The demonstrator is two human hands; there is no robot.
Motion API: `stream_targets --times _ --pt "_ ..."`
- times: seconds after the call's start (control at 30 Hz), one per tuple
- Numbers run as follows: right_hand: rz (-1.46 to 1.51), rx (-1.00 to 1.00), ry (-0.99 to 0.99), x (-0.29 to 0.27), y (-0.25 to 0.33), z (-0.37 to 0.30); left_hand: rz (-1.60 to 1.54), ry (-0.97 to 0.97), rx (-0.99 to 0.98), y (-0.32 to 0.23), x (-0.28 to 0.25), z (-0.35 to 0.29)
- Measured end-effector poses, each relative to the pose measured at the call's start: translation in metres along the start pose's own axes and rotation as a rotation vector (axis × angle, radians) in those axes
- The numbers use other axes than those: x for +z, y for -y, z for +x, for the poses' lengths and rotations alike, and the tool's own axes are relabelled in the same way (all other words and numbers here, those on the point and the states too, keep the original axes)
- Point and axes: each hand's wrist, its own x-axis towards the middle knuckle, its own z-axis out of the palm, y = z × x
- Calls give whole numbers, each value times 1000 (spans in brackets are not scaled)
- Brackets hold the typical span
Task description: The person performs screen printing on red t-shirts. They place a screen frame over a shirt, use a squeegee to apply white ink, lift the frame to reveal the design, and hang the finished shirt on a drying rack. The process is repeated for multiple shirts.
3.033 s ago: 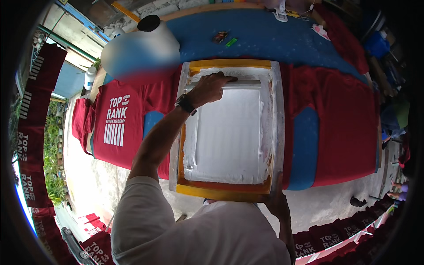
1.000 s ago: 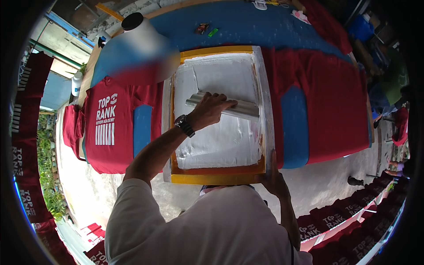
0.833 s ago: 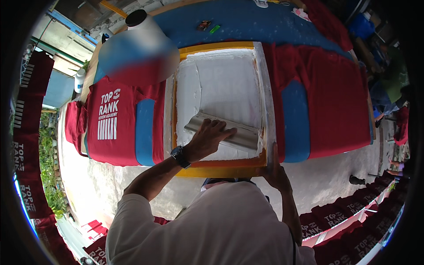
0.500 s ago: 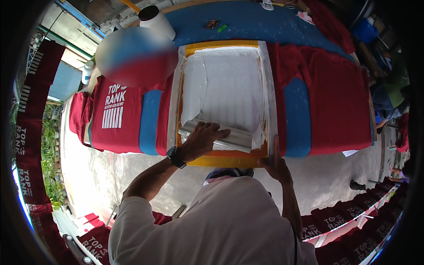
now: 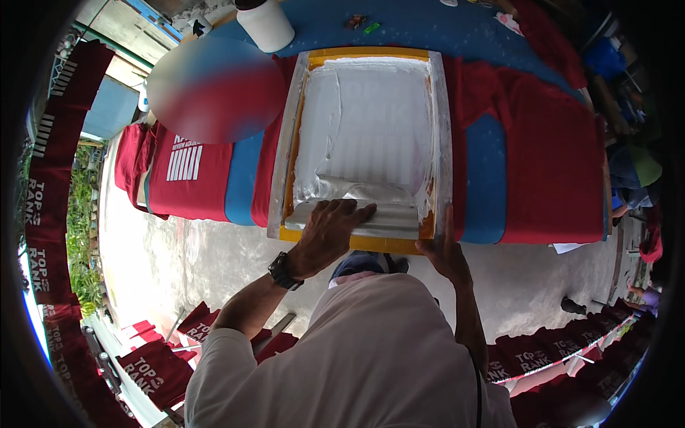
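My left hand [image 5: 330, 232] grips a metal squeegee [image 5: 389, 221], its fingers wrapped over the top. The squeegee lies almost level across the near end of a screen-printing frame [image 5: 442, 135]. White ink [image 5: 378, 128] coats the mesh, with a thick ridge down the left side and a streaked band just beyond the squeegee. At the frame's near right corner my right hand [image 5: 444, 255] holds on, one finger stretched along the side bar. A maroon shirt [image 5: 264, 182] shows at the frame's edge; most of what lies below the mesh is hidden.
On the blue padded table [image 5: 485, 178] lie a plain maroon shirt [image 5: 546, 164] at right and a printed one [image 5: 196, 189] at left, partly under a blurred patch. A white jar [image 5: 265, 27] stands at the back left. Printed maroon shirts [image 5: 146, 371] hang around.
The squeegee has turned from slanted to nearly level and sits close to the near bar. My right hand stays on the frame corner. The whole view has shifted a little.
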Motion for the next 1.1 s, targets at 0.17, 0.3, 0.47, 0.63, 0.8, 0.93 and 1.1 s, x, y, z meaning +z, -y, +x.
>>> stream_targets --times 0.17,0.3,0.47,0.63,0.8,0.93,1.1 --pt "0 16 -20 0 8 -1 121 -88 -37 -3 43 -15" --pt "-38 22 -32 2 11 1 132 -128 -80 0 59 -8" --pt "-34 -4 -41 1 12 2 164 -149 -47 35 58 42" --pt "-98 -36 -70 2 7 3 228 -309 68 102 55 136" --pt "-111 -18 -81 3 1 2 218 -272 93 168 45 244" --pt "-123 -27 -74 3 0 4 221 -264 144 193 28 298" --pt "-112 -31 -77 3 4 4 113 -84 144 197 -16 313"
